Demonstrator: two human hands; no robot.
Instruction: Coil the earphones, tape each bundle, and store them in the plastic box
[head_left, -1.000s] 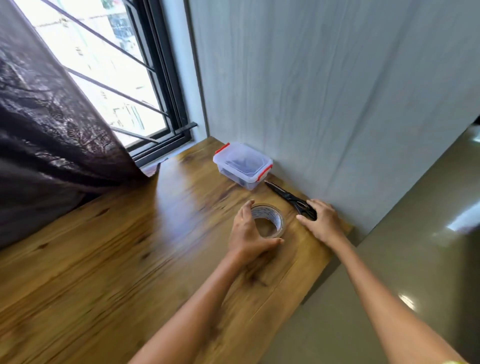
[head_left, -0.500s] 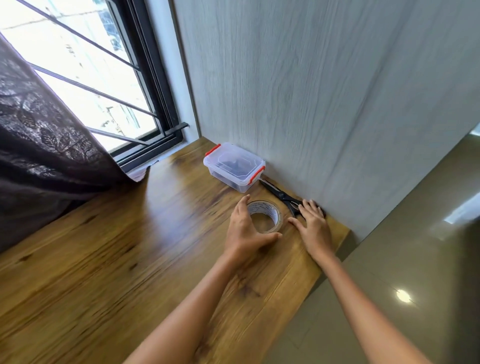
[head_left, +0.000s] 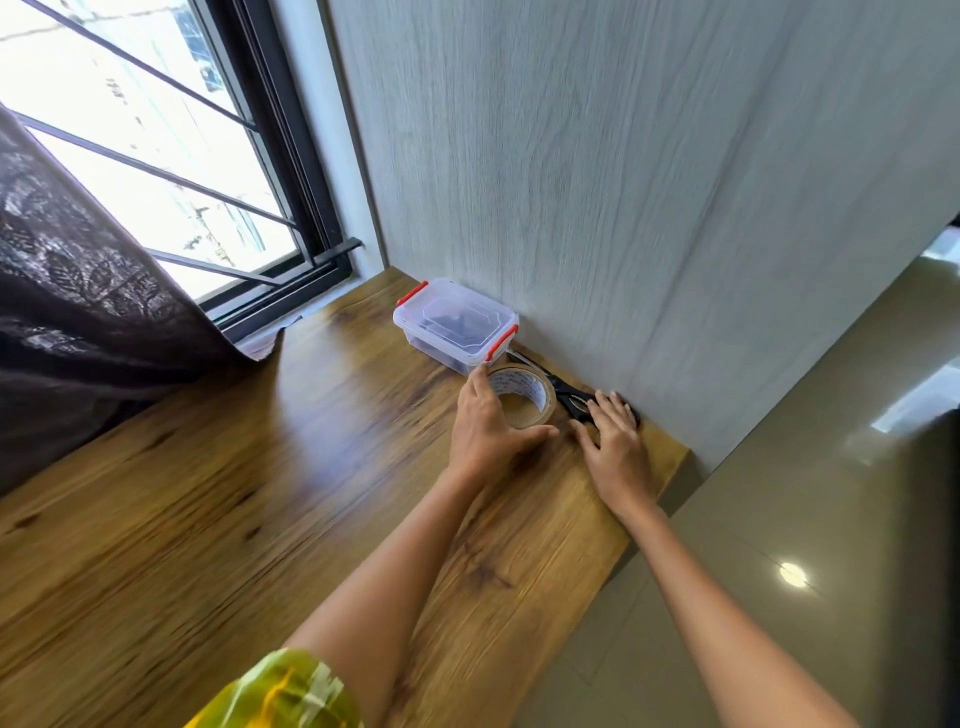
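A clear plastic box (head_left: 457, 325) with red latches stands lidded against the wall, with something dark inside. A roll of clear tape (head_left: 524, 392) lies flat just in front of it. My left hand (head_left: 491, 431) curls around the roll's left side, thumb and fingers touching it. Black-handled scissors (head_left: 569, 397) lie along the wall to the right of the roll. My right hand (head_left: 615, 439) rests flat on the scissor handles, fingers spread. No loose earphones are visible on the table.
The wooden table (head_left: 260, 493) ends at a right edge near my right wrist, with tiled floor (head_left: 779, 597) below. A grey wall (head_left: 597, 182) stands behind. A window (head_left: 156, 156) and dark curtain (head_left: 67, 312) are at the left.
The view has drifted, so box, tape and scissors sit lower. My right hand shifted slightly along the scissor handles toward the tape. My left hand stays on the roll.
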